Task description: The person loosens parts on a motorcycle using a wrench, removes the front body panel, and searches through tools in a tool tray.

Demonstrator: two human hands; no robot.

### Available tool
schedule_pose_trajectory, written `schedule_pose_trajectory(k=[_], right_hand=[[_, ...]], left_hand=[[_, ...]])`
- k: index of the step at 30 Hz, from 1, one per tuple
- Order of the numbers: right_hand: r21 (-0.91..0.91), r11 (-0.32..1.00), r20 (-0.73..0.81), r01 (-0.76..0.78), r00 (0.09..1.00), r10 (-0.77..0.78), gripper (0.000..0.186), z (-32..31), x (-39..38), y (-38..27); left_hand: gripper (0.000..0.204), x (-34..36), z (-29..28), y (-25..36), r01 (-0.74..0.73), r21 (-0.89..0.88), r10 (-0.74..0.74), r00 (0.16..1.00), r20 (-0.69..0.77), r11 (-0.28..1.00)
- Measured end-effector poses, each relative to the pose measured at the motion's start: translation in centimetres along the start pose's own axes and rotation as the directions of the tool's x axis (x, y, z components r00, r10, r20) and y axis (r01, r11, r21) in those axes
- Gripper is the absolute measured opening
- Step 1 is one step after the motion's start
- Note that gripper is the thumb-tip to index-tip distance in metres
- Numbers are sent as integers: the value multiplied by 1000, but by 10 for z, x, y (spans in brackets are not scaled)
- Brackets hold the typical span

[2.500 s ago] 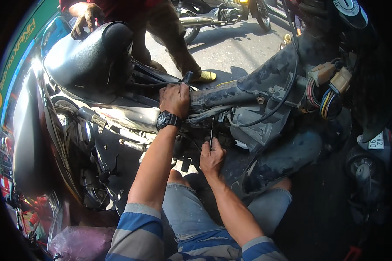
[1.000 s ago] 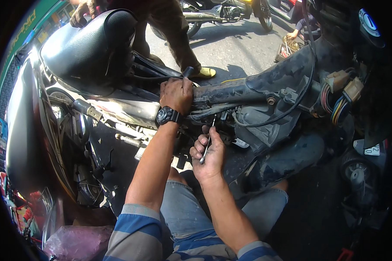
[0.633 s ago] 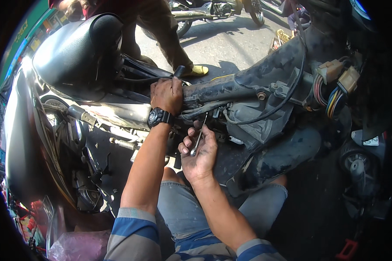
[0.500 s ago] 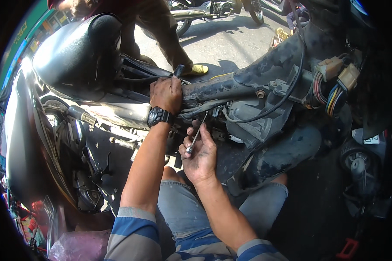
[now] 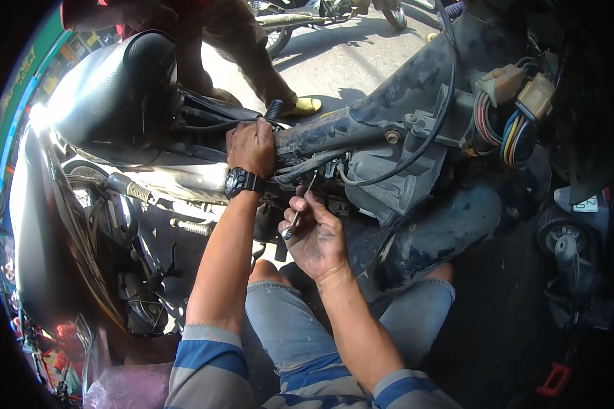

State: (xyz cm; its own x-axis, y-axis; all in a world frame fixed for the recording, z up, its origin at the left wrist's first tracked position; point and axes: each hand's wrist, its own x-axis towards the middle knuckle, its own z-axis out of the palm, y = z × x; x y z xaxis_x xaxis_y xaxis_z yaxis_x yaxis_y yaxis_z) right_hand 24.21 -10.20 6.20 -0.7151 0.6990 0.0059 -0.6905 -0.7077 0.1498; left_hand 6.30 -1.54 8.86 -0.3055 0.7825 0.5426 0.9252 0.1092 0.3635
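Observation:
A partly stripped motorcycle frame (image 5: 334,131) lies across the view in front of me. Over its middle rests my left hand (image 5: 251,146), a black watch on the wrist, with the fingers curled round the frame and their tips hidden on the far side. Lower and to the right, my right hand (image 5: 315,235) is closed with the palm turned up. Between its thumb and fingers it holds a thin metal wrench (image 5: 291,228). The wrench's upper end points into the parts under the frame, near a cable; whether it touches a fastener there cannot be seen.
The black seat (image 5: 112,92) is at the left. Wire connectors (image 5: 535,97) with coloured wires hang at the right, above the dark rear fender (image 5: 450,225). Beyond the frame stands another person in a yellow shoe (image 5: 305,106). A pink plastic bag (image 5: 126,387) lies lower left.
The view has shifted slightly, so the motorcycle sits a little further left. My right hand has turned somewhat with the wrench, which stands steeper. My left hand keeps its place on the frame.

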Motion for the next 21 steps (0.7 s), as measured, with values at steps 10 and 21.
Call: schedule_pose_trajectory(k=[10, 21], right_hand=[[250, 968, -80, 7, 997, 13, 15, 22, 4, -4], [8, 999, -107, -48, 993, 49, 33, 32, 14, -12]], left_hand=[[49, 2, 9, 0, -16, 27, 16, 1000, 15, 1000], [50, 4, 12, 3, -41, 52, 42, 999, -14, 998]])
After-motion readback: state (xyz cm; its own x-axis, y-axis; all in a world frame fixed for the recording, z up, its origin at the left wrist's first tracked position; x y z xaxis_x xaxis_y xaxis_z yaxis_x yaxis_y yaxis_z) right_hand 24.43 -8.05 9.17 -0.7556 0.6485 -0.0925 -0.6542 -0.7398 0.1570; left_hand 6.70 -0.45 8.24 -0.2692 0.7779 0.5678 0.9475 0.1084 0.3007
